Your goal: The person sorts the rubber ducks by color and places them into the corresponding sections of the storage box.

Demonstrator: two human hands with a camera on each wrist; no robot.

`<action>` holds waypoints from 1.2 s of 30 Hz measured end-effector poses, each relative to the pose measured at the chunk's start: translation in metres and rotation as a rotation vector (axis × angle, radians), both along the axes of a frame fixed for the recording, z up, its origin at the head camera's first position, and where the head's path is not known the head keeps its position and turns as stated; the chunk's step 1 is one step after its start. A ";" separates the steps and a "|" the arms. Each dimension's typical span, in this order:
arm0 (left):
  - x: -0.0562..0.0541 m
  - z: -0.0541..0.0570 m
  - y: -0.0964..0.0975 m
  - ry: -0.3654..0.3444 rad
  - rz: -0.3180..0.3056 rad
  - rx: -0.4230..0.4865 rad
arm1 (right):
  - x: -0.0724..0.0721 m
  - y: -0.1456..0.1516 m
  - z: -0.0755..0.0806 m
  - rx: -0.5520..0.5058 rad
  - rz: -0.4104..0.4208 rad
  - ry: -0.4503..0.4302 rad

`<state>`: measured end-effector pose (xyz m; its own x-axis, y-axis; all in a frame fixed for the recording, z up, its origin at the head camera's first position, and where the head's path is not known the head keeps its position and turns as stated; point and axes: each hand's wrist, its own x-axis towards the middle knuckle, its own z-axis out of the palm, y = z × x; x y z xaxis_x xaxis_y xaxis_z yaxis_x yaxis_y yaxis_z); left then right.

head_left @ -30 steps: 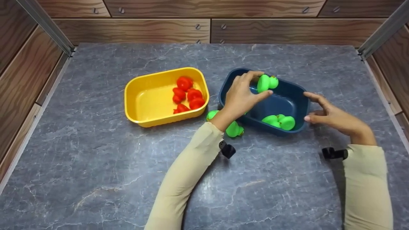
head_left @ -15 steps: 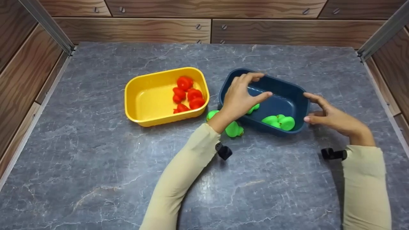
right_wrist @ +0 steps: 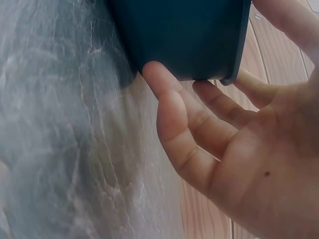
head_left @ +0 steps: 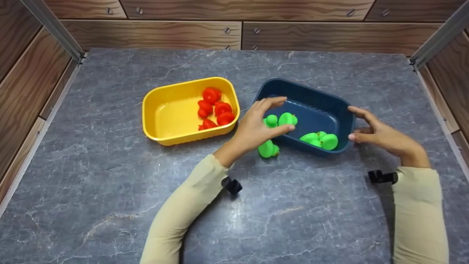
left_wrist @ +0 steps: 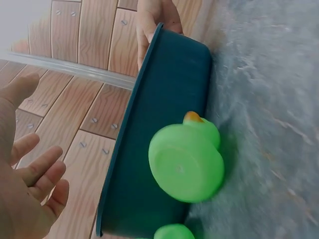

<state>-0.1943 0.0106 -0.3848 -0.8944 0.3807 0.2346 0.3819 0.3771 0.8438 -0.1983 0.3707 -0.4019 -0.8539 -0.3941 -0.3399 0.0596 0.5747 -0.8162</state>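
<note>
My left hand [head_left: 254, 126] hovers over the near-left rim of the dark blue bin [head_left: 311, 106], fingers spread and holding nothing. Below its fingers, inside the bin, lie green rubber ducks [head_left: 287, 119]; a further group of green ducks [head_left: 329, 141] sits in the near-right corner. Outside the bin, a green duck [head_left: 266, 149] lies against its near wall, its flat base facing the left wrist view. My right hand [head_left: 384, 134] touches the bin's right end with spread fingers; in the right wrist view, fingertips [right_wrist: 157, 72] rest at the end wall.
Left of the blue bin stands a yellow bin [head_left: 161, 139] with several red ducks [head_left: 211, 95] at its right side. Both bins are on a grey marbled table [head_left: 110, 183], with wood-patterned panels [head_left: 165, 35] behind and along the sides.
My left hand has released a green duck into the blue bin, then drawn back left and nearer, toward the ducks outside it. My right hand stays at the bin's end.
</note>
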 end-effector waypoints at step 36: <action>0.025 -0.031 -0.040 -0.013 -0.188 -0.305 | 0.000 0.002 -0.001 0.005 0.017 0.006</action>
<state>-0.1696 -0.0299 -0.4161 -0.8045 0.5893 0.0742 0.4583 0.5364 0.7087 -0.1979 0.3724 -0.4030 -0.8490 -0.4071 -0.3369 0.0446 0.5801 -0.8133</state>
